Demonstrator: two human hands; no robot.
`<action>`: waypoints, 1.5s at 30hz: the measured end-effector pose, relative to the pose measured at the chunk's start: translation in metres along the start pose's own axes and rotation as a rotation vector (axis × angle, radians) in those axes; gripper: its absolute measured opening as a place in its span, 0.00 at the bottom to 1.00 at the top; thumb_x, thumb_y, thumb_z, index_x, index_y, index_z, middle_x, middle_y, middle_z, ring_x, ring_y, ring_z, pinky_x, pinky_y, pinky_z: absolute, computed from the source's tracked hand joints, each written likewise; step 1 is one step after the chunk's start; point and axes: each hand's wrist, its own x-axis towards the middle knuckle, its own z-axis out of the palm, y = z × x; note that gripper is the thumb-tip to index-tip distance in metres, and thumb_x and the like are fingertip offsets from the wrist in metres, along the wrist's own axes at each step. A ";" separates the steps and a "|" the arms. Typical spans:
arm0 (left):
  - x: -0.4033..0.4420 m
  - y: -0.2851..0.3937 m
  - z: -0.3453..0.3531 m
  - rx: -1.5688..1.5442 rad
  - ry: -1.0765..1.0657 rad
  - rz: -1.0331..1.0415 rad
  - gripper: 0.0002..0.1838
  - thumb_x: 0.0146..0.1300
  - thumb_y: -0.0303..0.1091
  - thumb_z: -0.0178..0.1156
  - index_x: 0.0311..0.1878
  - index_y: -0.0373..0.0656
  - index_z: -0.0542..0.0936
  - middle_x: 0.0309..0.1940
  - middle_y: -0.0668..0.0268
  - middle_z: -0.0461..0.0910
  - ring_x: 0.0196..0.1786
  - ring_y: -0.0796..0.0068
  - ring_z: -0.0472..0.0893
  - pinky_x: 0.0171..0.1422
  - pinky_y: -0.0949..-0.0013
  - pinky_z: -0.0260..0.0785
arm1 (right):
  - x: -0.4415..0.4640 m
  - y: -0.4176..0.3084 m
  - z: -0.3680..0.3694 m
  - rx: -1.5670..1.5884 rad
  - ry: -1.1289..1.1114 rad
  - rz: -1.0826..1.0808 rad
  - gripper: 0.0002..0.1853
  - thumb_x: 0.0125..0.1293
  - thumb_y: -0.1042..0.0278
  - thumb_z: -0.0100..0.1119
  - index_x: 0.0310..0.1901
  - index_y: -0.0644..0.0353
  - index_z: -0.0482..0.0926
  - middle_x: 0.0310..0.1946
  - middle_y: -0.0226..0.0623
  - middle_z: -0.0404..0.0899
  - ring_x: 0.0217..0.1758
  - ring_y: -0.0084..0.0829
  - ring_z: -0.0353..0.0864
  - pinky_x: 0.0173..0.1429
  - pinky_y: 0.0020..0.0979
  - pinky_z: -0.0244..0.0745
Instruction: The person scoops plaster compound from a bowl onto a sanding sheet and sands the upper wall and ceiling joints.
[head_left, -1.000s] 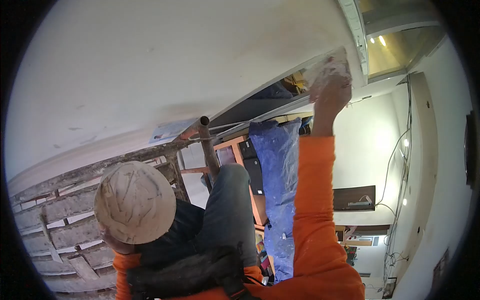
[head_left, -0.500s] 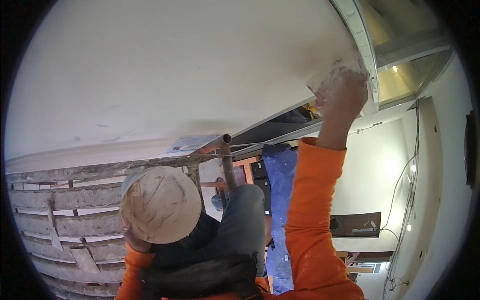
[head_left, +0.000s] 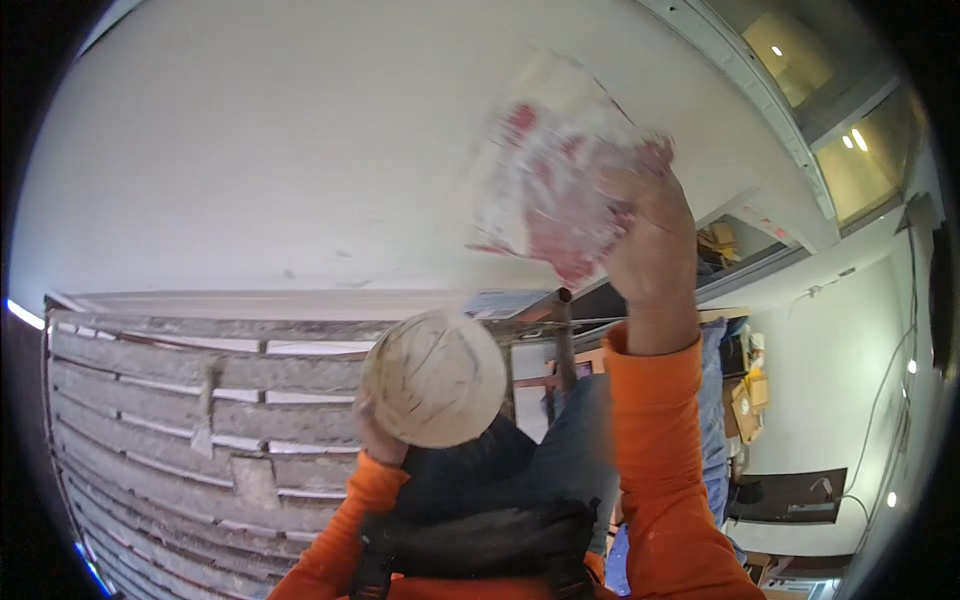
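My right hand point(head_left: 652, 235) is raised and closed around a wide scraper point(head_left: 555, 195), red and thickly smeared with white plaster. The scraper is blurred by motion and lies over the pale board surface point(head_left: 280, 140); whether it touches the surface I cannot tell. Lower down, my left hand point(head_left: 382, 432) grips the side of a round tub point(head_left: 440, 378) whose pale, putty-coated top faces me, streaked with dark marks. Part of that hand is hidden behind the tub.
Slatted wooden planks point(head_left: 150, 400) with gaps between them stretch across the lower left. A metal pipe end point(head_left: 565, 330) stands near the board's edge. A perforated metal strip point(head_left: 745, 90) runs along the upper right. Cables point(head_left: 905, 330) hang by the right wall.
My right hand has moved left with the scraper, away from the metal strip. The view has shifted, and the tub and left hand appear farther right.
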 end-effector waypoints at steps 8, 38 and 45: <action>0.000 0.025 -0.018 0.519 -0.098 0.069 0.30 0.69 0.48 0.41 0.67 0.35 0.62 0.63 0.55 0.67 0.66 0.64 0.68 0.68 0.62 0.61 | -0.107 0.013 -0.019 0.666 -0.022 0.635 0.15 0.55 0.76 0.55 0.46 0.67 0.76 0.38 0.33 0.78 0.42 0.28 0.78 0.50 0.27 0.73; -0.073 0.019 0.046 0.673 -0.122 0.454 0.42 0.61 0.64 0.55 0.58 0.28 0.70 0.50 0.54 0.75 0.52 0.67 0.75 0.58 0.65 0.67 | -0.187 -0.006 0.101 0.206 -0.926 -0.305 0.11 0.57 0.65 0.52 0.30 0.61 0.82 0.27 0.46 0.80 0.31 0.42 0.81 0.37 0.40 0.76; -0.068 0.028 0.047 0.843 -0.035 0.435 0.34 0.68 0.56 0.47 0.60 0.31 0.68 0.55 0.55 0.73 0.57 0.64 0.73 0.60 0.62 0.67 | -0.162 -0.024 0.085 0.304 -1.127 0.008 0.12 0.60 0.60 0.53 0.36 0.58 0.82 0.34 0.40 0.82 0.33 0.40 0.80 0.36 0.37 0.72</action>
